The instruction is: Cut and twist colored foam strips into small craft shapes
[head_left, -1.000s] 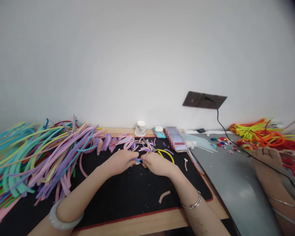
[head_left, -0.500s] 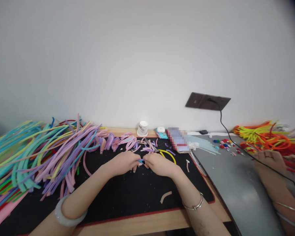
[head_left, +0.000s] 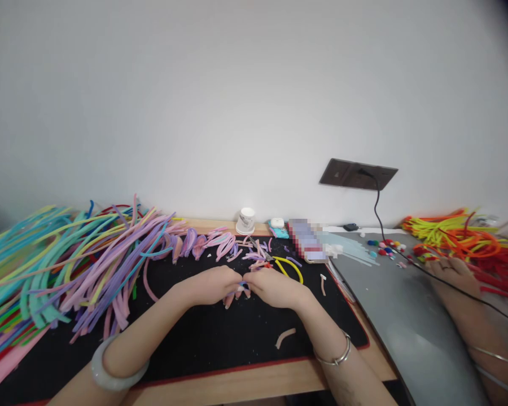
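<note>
Pinching a small blue piece (head_left: 242, 283) between them over the black mat (head_left: 203, 338), left hand (head_left: 211, 285) and right hand (head_left: 276, 288) meet fingertip to fingertip; a loose grip could drop it among the scraps (head_left: 254, 257).

White cup (head_left: 246, 219), dark wall socket (head_left: 358, 174) — cable (head_left: 379, 208) plugged in.

Pinched between left hand (head_left: 214, 285) and right hand (head_left: 275, 287), mostly covered by fingertips and too small to make out: blue scrap (head_left: 242, 283). Pixelated beyond reading: flat object (head_left: 307, 241) further back on the surface. Cut off by the left edge: pile of coloured stems (head_left: 46, 265). Cropped at right and bottom: arm behind co-worker's hand (head_left: 451, 273).
</note>
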`<state>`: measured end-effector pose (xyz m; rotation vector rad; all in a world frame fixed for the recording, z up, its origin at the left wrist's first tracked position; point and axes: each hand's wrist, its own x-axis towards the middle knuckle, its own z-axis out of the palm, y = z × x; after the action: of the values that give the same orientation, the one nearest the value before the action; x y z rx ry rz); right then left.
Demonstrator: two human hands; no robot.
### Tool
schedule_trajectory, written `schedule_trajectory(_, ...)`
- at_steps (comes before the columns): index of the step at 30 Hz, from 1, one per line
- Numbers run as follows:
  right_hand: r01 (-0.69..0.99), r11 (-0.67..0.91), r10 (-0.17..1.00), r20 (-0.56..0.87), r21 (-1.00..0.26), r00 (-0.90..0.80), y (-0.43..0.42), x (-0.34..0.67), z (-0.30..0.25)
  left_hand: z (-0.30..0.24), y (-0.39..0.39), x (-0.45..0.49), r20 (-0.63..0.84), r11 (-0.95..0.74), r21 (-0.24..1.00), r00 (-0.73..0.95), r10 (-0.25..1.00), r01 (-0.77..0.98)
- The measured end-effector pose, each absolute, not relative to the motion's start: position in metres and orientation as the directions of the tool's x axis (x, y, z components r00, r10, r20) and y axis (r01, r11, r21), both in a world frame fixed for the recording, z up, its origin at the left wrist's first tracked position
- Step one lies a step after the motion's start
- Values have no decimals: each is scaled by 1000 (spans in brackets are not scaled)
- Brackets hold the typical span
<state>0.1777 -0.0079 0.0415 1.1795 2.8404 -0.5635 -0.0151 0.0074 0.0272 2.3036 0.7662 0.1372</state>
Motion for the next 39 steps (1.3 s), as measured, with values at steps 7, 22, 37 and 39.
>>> schedule_trajectory(7, 631, 600, 632, -193, -492, -751, -5, 182, 44, 34, 6, -19, -139, -515, 727, 832, 538, 455)
schedule_trajectory(22, 624, 637, 637, -147, -454, -757, -3, 180, 43, 34, 8, -25, -233, -398, 753, 777, 585, 524)
schedule_trajectory(37, 717, 631, 684, -222, -296, -695, -14, 172, 48, 37, 1, -16, -231, -587, 545, 780, 581, 599)
schedule_trajectory(39, 690, 615, 657, -237, -380, -716, -10, 173, 47, 38, 1, -17, -225, -589, 535, 775, 591, 605)
